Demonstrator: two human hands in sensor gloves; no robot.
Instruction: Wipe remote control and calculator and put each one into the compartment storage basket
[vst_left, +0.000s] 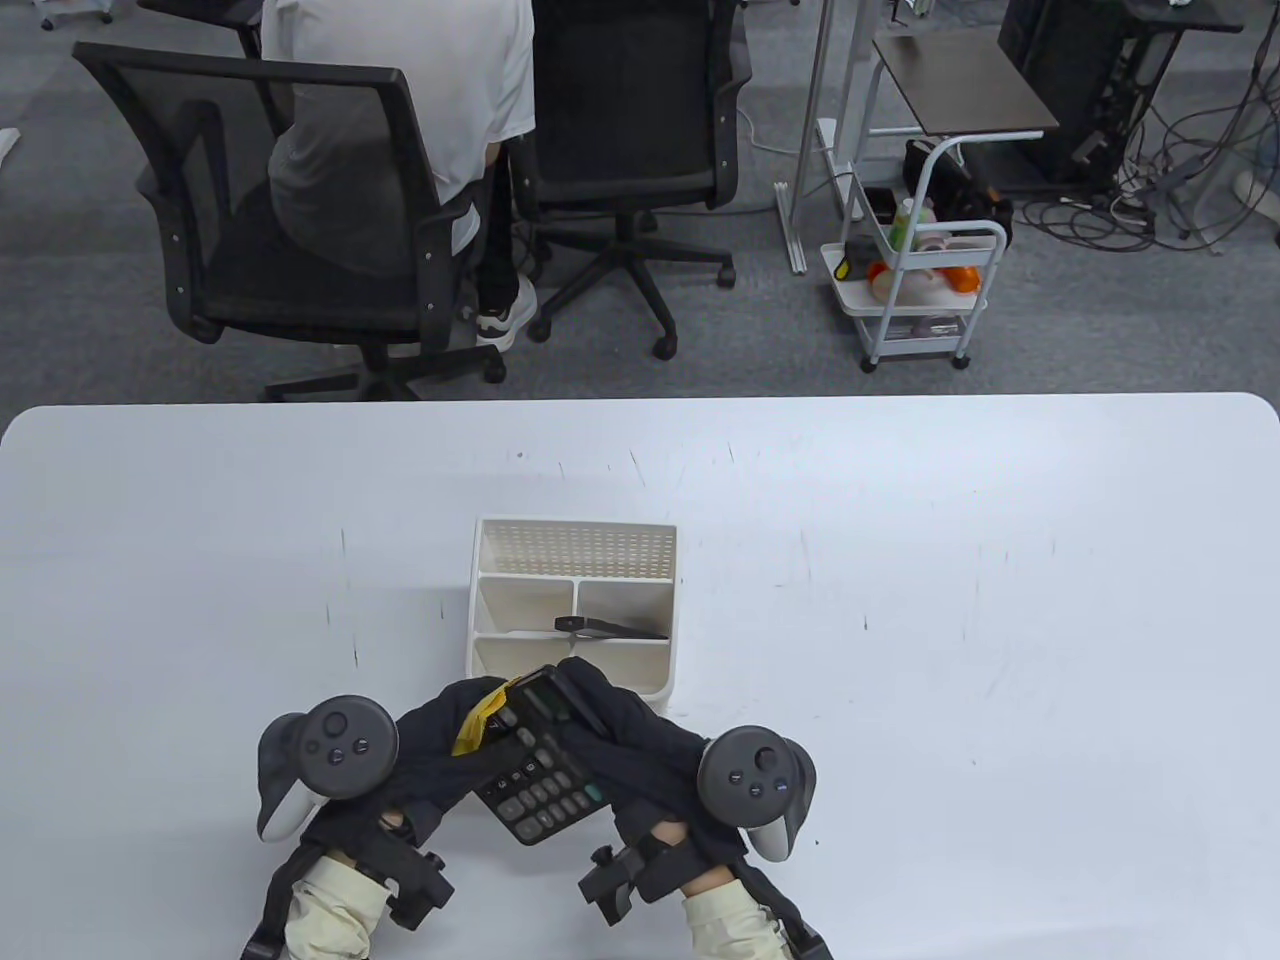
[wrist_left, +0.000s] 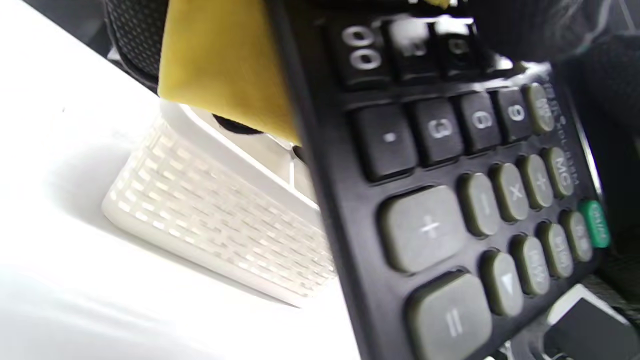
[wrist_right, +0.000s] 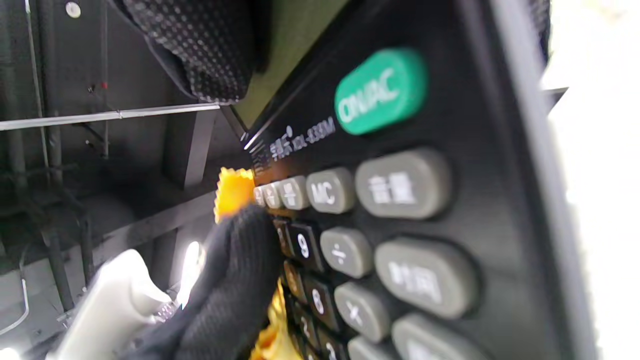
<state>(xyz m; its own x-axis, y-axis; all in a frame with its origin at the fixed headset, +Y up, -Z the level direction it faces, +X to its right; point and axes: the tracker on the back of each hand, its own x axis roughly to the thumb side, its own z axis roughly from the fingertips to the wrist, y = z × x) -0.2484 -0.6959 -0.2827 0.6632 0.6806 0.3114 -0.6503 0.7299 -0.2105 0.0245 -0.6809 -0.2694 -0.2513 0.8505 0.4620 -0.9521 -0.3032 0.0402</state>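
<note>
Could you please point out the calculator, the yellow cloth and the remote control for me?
calculator (vst_left: 535, 775): table view, middle of its keypad.
yellow cloth (vst_left: 476, 725): table view, the fold showing beside the calculator's left edge.
remote control (vst_left: 610, 628): table view, its body inside the basket's compartment.

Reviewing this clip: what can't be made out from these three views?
- Calculator display: in the table view, the right hand covers most of it; in the right wrist view it is dim.
- Yellow cloth: mostly hidden under the left hand and the calculator.
- Remote in the basket: buttons too small in the table view.
- Left wrist view: basket blurred.
</note>
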